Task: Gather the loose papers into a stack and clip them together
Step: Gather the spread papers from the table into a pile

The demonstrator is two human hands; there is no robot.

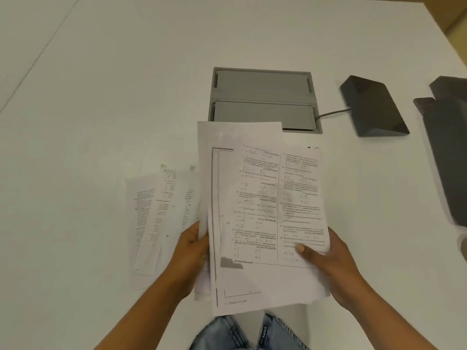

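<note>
I hold a loose bundle of printed papers (262,210) above the white table, its sheets uneven and fanned at the edges. My left hand (190,253) grips the bundle's left edge. My right hand (328,258) grips its lower right side, thumb lying across the top printed page. More printed sheets (156,210) lie overlapped on the table to the left of the bundle. A small black object (312,148) peeks out just past the bundle's top right corner; I cannot tell what it is.
A grey recessed cable box (262,97) sits in the table behind the papers. A dark wedge-shaped device (371,107) with a cable lies to its right. A dark chair (447,147) stands at the right edge. My jeans show below.
</note>
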